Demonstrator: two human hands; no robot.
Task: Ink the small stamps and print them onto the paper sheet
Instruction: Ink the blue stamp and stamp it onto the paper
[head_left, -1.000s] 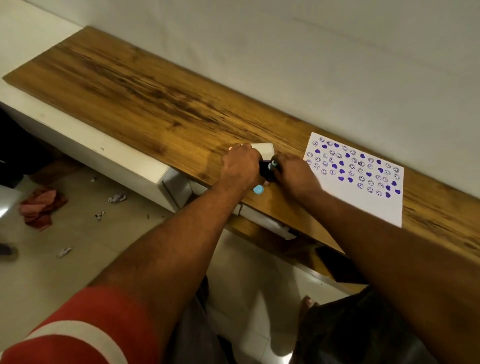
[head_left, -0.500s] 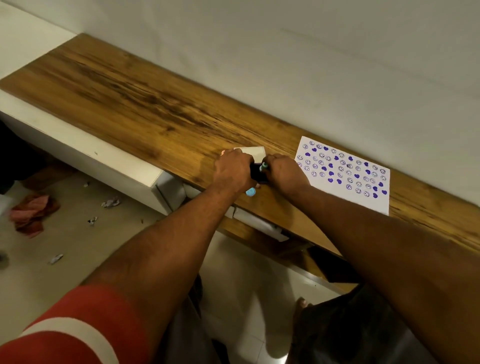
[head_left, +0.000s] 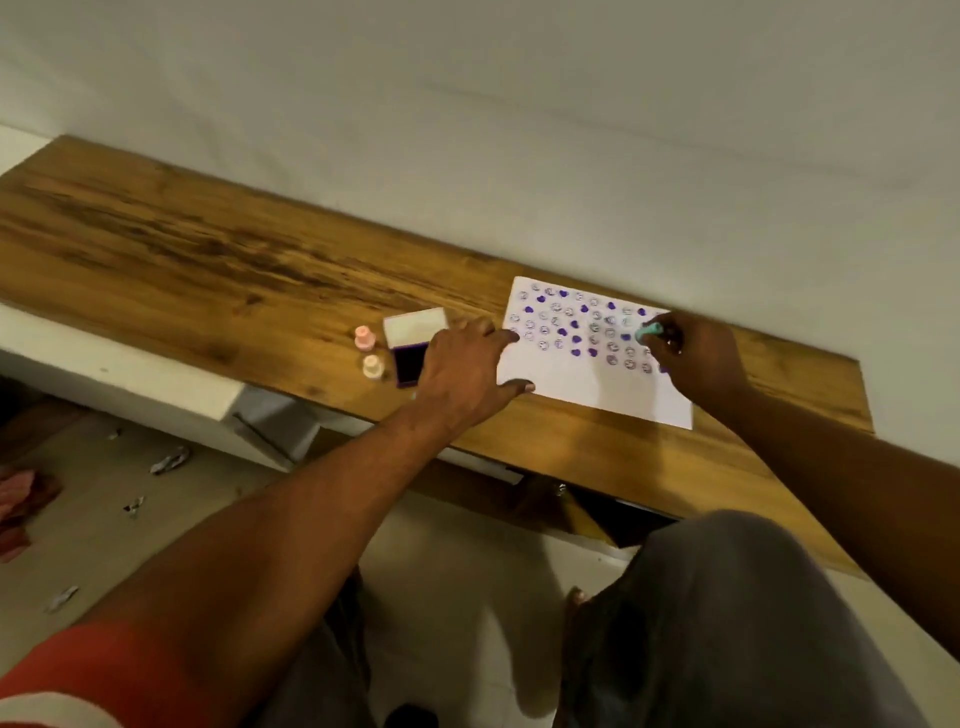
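A white paper sheet (head_left: 582, 379) lies on the wooden shelf (head_left: 208, 260), covered with several purple heart and smiley prints. My right hand (head_left: 696, 353) grips a small teal stamp (head_left: 649, 330) and holds it down on the sheet's right part. My left hand (head_left: 467, 364) rests with fingers spread on the sheet's left edge. Just left of that hand sits the open ink pad (head_left: 408, 358) with its dark purple pad and raised white lid. Two small pink stamps (head_left: 369, 353) stand upright left of the pad.
A pale wall runs directly behind the shelf. The shelf's front edge drops to a tiled floor with paper scraps (head_left: 166, 460) and a red cloth (head_left: 21, 499). My knees in dark trousers (head_left: 727, 623) are below the shelf.
My right hand has moved from the ink pad rightwards onto the paper with the teal stamp. My left hand has left the pad and now rests on the sheet's left edge.
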